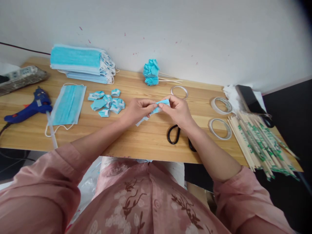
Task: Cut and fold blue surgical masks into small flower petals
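Note:
Between my two hands is a small light-blue strip of mask fabric (163,103), pinched by the fingertips of both. My left hand (140,110) grips its left end, where a white-and-blue part hangs below the fingers. On the other end, my right hand (179,110) is closed with thumb and fingers. Black-handled scissors (173,135) lie under my right forearm, their blades hidden. Left of my left hand is a cluster of small folded blue pieces (107,102) with white patches.
A stack of blue masks (75,61), a single mask (68,104) and a blue glue gun (36,105) occupy the left. Blue fabric flowers on sticks (151,72) lie at the back. Tape rolls (220,129), wrapped wooden sticks (263,143) and a phone (248,97) are rightward.

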The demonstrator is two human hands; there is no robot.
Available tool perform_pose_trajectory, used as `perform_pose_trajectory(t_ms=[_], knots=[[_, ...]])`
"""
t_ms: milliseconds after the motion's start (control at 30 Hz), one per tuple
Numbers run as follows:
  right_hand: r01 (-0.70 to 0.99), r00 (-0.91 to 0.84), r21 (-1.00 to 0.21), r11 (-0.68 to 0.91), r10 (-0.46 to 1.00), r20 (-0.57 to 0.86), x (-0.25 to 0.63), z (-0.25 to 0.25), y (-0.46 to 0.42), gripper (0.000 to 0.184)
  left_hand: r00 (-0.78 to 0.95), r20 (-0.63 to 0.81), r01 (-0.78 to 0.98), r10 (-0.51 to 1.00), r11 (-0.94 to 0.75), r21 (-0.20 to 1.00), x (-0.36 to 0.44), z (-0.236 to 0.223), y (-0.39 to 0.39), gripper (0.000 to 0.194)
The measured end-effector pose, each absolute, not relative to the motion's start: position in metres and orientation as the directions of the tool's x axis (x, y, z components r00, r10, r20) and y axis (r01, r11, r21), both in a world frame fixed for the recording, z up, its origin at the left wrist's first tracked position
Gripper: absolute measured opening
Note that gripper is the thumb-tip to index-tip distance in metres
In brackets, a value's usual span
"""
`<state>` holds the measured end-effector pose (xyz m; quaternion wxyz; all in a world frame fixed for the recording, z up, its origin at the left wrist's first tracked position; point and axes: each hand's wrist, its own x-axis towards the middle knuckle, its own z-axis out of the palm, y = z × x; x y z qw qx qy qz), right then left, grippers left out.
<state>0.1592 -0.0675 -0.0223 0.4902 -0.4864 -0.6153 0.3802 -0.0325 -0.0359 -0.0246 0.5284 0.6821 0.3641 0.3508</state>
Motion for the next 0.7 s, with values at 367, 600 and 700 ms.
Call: perform_pose_trajectory(t_ms=[367, 600, 700], knots=[[0.411, 0.027, -0.804, 0.431, 0.875, 0.483, 0.1593, -0.025, -0.0685, 0.004, 0.419, 0.006, 0.089, 0.908, -0.048, 0.995, -0.0324, -0.0169, -0.0362, 0.03], [0.572, -0.19, -0.464, 0.677, 0.659, 0.727, 0.1629, -0.0232, -0.0684, 0.013, 0.405, -0.082, -0.088, 0.911, 0.128, 0.988, -0.029, -0.02, -0.0347, 0.022], [0.608, -0.225, -0.432, 0.666, 0.667, 0.71, 0.1643, -0.0253, -0.0667, 0.01, 0.405, -0.089, -0.116, 0.91, 0.148, 0.982, -0.0286, -0.0214, -0.0333, 0.019]])
